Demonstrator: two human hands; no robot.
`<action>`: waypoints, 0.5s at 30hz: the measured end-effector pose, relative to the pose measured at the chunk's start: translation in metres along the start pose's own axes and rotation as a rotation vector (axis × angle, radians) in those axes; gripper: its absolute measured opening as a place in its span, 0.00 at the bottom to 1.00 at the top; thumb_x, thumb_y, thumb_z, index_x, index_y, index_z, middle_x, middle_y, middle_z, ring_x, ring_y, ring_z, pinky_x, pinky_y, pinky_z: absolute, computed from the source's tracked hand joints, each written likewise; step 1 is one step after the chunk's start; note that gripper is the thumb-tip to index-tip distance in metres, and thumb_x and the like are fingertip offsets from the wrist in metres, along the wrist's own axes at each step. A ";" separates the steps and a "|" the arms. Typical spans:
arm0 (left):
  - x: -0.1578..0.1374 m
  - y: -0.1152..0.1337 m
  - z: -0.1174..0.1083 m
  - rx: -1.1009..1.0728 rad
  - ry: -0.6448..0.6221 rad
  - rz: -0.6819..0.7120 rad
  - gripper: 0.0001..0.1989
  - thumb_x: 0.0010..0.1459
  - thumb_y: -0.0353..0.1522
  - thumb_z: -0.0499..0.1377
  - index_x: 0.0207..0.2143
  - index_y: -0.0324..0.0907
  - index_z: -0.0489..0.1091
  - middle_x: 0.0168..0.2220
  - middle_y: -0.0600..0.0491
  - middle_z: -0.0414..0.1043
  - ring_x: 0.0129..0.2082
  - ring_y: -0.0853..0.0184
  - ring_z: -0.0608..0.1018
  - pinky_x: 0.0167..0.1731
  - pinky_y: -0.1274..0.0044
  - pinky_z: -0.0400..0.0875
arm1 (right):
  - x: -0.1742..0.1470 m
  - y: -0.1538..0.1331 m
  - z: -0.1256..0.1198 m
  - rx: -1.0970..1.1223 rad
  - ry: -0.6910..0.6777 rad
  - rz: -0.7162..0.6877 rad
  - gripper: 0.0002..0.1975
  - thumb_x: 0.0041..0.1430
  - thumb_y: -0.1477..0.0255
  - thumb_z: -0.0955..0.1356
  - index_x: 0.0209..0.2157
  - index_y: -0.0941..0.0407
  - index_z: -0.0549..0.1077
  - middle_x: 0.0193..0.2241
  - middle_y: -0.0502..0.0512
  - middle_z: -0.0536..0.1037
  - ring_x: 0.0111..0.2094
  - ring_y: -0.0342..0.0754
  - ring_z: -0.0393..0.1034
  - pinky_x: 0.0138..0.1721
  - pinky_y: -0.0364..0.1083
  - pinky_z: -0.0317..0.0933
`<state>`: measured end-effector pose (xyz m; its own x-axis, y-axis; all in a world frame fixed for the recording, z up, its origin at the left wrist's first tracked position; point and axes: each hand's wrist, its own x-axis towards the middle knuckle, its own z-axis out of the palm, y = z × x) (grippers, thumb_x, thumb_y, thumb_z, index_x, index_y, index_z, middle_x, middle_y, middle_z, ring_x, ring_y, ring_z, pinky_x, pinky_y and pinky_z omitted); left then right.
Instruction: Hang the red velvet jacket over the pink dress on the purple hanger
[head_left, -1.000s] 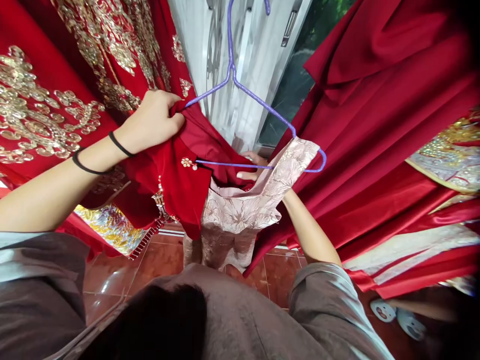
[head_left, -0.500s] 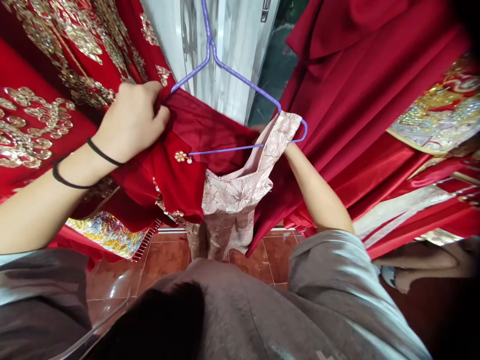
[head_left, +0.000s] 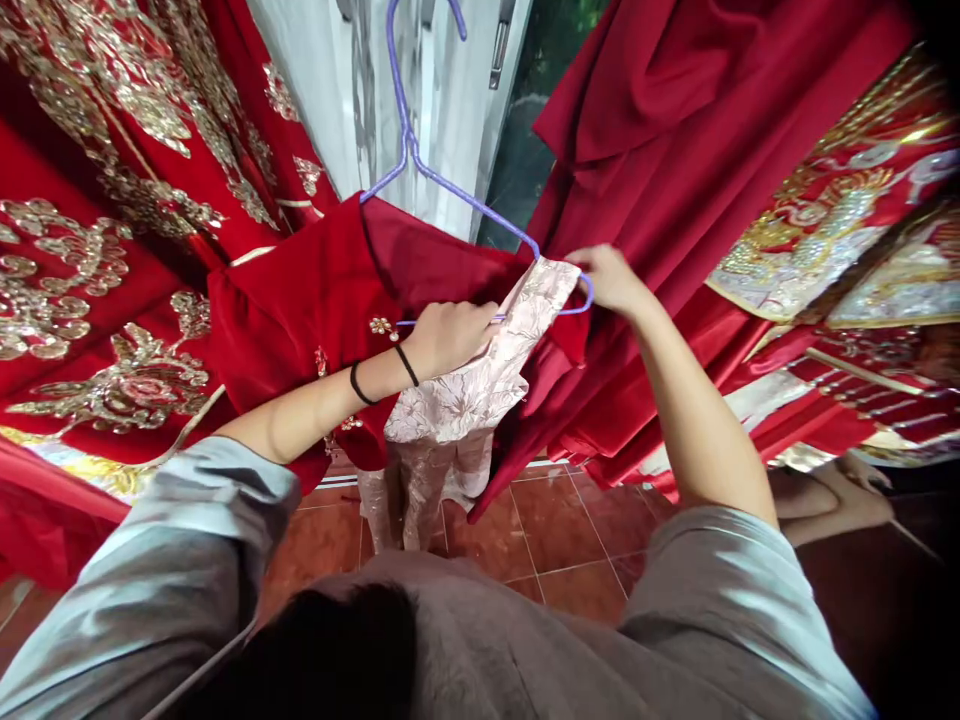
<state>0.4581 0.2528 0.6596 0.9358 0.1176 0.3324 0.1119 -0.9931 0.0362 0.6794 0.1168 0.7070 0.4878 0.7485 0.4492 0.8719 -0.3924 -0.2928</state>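
A purple hanger hangs in front of me. On its left side sits a red velvet top with flower-shaped fasteners; its right end carries the shoulder of a pale pink floral dress. My left hand, with two black bands on the wrist, is closed at the dress's neckline, over the hanger's lower bar; its fingertips are partly hidden. At the hanger's right end, my right hand pinches at the dress's shoulder edge. Dark red cloth of the top shows behind the dress.
Red gowns with gold sequins hang close on the left. A plain dark red gown and embroidered garments hang on the right. Behind stands a white door panel. Red tiles cover the floor; someone's bare legs show at lower right.
My left hand has let go of the top's left shoulder and moved right to the dress's neckline. The top now sits over the hanger's left arm. My right hand has come out from behind the dress.
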 end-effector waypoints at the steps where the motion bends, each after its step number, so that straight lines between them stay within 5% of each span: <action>1: 0.005 -0.003 0.005 0.009 -0.016 -0.023 0.23 0.70 0.42 0.43 0.50 0.40 0.71 0.40 0.41 0.77 0.39 0.52 0.80 0.34 0.68 0.67 | -0.006 -0.001 -0.006 -0.010 0.153 0.021 0.19 0.51 0.84 0.60 0.43 0.63 0.75 0.39 0.61 0.79 0.43 0.49 0.71 0.49 0.47 0.62; 3: 0.009 -0.011 0.013 0.042 0.008 -0.056 0.23 0.70 0.42 0.42 0.46 0.40 0.73 0.37 0.41 0.78 0.36 0.53 0.80 0.31 0.70 0.64 | -0.019 -0.008 -0.017 -0.060 0.467 0.064 0.26 0.52 0.86 0.57 0.50 0.61 0.72 0.49 0.63 0.76 0.51 0.49 0.67 0.57 0.49 0.57; 4: 0.010 -0.015 0.015 0.053 0.030 -0.055 0.24 0.70 0.42 0.42 0.45 0.40 0.73 0.36 0.41 0.78 0.36 0.53 0.80 0.30 0.71 0.63 | -0.024 -0.012 -0.020 -0.085 0.520 0.085 0.27 0.53 0.86 0.57 0.53 0.60 0.70 0.52 0.63 0.74 0.53 0.50 0.65 0.58 0.50 0.56; 8: 0.008 -0.024 0.018 0.015 0.088 0.007 0.26 0.70 0.44 0.39 0.44 0.43 0.73 0.37 0.44 0.78 0.35 0.57 0.80 0.29 0.72 0.62 | -0.037 -0.024 -0.041 -0.067 -0.035 0.235 0.20 0.55 0.86 0.60 0.44 0.63 0.76 0.40 0.61 0.79 0.44 0.50 0.71 0.49 0.50 0.62; 9: 0.007 -0.023 0.018 -0.002 0.089 0.014 0.26 0.70 0.44 0.39 0.43 0.44 0.74 0.37 0.45 0.78 0.35 0.57 0.79 0.29 0.72 0.63 | -0.040 -0.028 -0.050 -0.053 -0.078 0.242 0.18 0.54 0.87 0.60 0.41 0.64 0.78 0.38 0.61 0.80 0.42 0.50 0.72 0.47 0.49 0.63; 13: 0.010 -0.018 0.017 -0.022 0.074 -0.070 0.25 0.69 0.42 0.41 0.39 0.44 0.76 0.34 0.44 0.78 0.33 0.55 0.79 0.30 0.70 0.65 | -0.067 -0.071 -0.085 -0.027 0.429 0.056 0.22 0.51 0.83 0.60 0.43 0.61 0.80 0.39 0.58 0.81 0.43 0.50 0.74 0.43 0.50 0.64; 15: 0.011 -0.017 0.019 -0.043 0.077 -0.108 0.24 0.68 0.40 0.42 0.38 0.42 0.76 0.33 0.42 0.78 0.33 0.53 0.79 0.30 0.68 0.66 | -0.089 -0.107 -0.079 -0.004 0.576 -0.080 0.20 0.53 0.79 0.63 0.43 0.58 0.81 0.38 0.54 0.81 0.41 0.50 0.75 0.42 0.49 0.65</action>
<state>0.4726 0.2711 0.6450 0.8905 0.2249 0.3955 0.1949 -0.9740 0.1152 0.5466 0.0499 0.7655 0.3637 0.3647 0.8572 0.9066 -0.3497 -0.2359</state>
